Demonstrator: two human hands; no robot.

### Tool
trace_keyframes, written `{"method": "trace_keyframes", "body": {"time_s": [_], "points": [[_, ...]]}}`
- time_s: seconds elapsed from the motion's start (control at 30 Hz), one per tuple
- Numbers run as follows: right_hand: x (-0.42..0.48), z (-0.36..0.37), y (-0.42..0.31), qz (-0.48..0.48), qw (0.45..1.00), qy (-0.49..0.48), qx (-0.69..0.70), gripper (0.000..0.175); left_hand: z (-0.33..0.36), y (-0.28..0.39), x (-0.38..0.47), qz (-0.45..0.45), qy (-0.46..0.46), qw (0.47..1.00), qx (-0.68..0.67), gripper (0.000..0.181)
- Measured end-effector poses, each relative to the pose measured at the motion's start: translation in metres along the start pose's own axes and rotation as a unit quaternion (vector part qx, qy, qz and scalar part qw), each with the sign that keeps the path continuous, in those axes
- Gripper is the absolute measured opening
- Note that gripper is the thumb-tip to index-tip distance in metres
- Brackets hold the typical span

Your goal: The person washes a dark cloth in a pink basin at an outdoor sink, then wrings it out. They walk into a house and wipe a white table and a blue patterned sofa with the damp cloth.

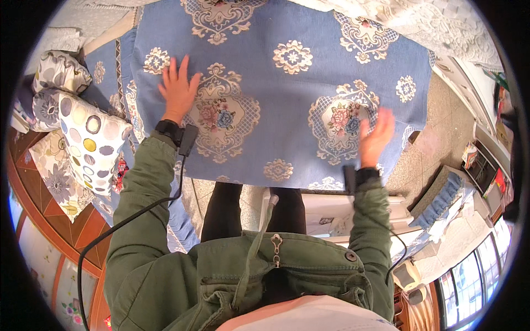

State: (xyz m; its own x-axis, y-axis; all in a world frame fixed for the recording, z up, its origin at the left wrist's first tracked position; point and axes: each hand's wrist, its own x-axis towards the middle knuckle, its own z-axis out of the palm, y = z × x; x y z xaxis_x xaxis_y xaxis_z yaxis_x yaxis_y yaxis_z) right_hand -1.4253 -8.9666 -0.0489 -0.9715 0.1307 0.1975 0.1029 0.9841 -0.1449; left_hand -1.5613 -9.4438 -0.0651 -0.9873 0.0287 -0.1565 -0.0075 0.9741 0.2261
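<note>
A blue fabric cover [285,120] with cream scrollwork and pink and blue flower medallions spreads before me. My left hand [178,89] is over its left part, palm down with fingers apart, beside a small cream motif. It seems to rest on the cloth. My right hand [377,134] is near the right flower medallion, blurred, its fingers apart and nothing seen in them. Whether it touches the fabric I cannot tell. The cover's front edge hangs just ahead of my legs [222,211].
Patterned cushions [89,136] are piled at the left, on wooden furniture [87,231]. White lace fabric [447,29] lies along the far right. An open white drawer [331,213] is by my legs. Speckled floor [443,111] shows at the right. A cable [124,221] runs from my left wrist.
</note>
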Motion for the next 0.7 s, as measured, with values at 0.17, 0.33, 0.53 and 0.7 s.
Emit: {"method": "trace_keyframes", "body": {"time_s": [0.17, 0.33, 0.53, 0.7], "points": [[-0.076, 0.011, -0.029, 0.021, 0.962, -0.221, -0.161, 0.069, 0.017, 0.068, -0.059, 0.169, -0.121, 0.976, 0.068, 0.059], [-0.079, 0.001, -0.02, 0.121, 0.929, -0.329, -0.123, 0.066, -0.013, 0.057, -0.073, 0.168, -0.133, 0.977, -0.004, 0.051], [0.008, -0.019, -0.073, -0.03, 0.992, -0.083, 0.09, 0.041, -0.028, -0.076, 0.002, -0.137, 0.172, 0.974, 0.046, 0.038], [0.17, 0.052, -0.139, -0.175, 0.962, 0.005, 0.207, 0.047, -0.003, -0.114, -0.042, -0.241, 0.166, 0.952, -0.086, 0.036]]}}
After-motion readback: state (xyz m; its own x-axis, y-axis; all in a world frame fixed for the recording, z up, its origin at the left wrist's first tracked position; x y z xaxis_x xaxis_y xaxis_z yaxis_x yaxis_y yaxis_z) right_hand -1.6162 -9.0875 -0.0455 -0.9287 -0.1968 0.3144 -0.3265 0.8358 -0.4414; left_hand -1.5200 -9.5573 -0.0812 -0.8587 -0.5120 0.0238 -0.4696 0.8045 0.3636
